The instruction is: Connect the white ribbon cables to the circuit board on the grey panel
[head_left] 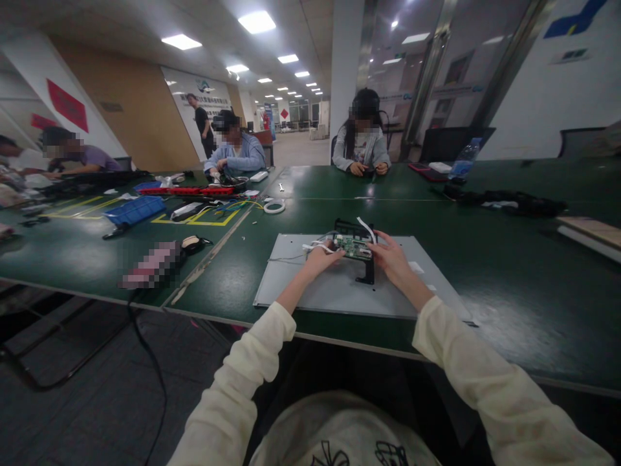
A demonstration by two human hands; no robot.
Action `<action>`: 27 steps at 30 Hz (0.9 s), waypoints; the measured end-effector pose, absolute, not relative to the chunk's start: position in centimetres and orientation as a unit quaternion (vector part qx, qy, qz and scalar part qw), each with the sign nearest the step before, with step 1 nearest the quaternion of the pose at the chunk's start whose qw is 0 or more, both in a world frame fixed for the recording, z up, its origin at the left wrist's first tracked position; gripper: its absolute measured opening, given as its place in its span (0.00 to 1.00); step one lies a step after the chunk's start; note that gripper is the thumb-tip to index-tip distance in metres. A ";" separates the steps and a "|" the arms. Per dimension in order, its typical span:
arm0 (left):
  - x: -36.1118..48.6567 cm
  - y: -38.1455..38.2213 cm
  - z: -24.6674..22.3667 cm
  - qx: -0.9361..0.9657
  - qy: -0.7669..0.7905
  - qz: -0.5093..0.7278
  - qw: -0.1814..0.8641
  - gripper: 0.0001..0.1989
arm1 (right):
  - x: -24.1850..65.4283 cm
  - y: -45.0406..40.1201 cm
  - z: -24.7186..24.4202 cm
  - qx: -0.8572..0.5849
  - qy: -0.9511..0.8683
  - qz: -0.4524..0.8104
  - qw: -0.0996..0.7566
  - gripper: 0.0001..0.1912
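A green circuit board (354, 247) sits on a black bracket (367, 270) above a flat grey panel (310, 288) at the table's front edge. My left hand (321, 260) pinches the board's left side, where white and grey cables run. On the right, my right hand (392, 257) grips the right side of the board and bracket, its fingers beside a white ribbon cable (366, 228). Parts of the bracket are hidden behind the board.
A white tape roll (274, 206), a blue bin (134, 211) and a pixelated pink object (151, 265) lie to the left on the green table (524, 272). A water bottle (464, 160) stands back right. Several people sit around the tables.
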State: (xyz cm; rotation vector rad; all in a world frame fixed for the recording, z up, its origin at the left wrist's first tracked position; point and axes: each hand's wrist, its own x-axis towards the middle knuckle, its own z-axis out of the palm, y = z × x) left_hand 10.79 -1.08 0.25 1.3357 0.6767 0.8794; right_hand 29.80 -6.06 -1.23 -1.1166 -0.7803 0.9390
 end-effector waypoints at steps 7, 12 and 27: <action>9.8 -2.1 0.2 0.702 0.291 0.417 0.498 0.18 | 30.4 -6.0 -1.3 -0.495 -0.337 0.418 0.683 0.32; 9.2 -2.2 -0.2 0.735 0.280 0.400 0.471 0.18 | 30.7 -5.8 -1.6 -0.507 -0.333 0.419 0.676 0.32; 9.7 0.0 -0.4 0.812 0.245 0.363 0.387 0.24 | 30.7 -6.1 -1.5 -0.504 -0.281 0.431 0.693 0.29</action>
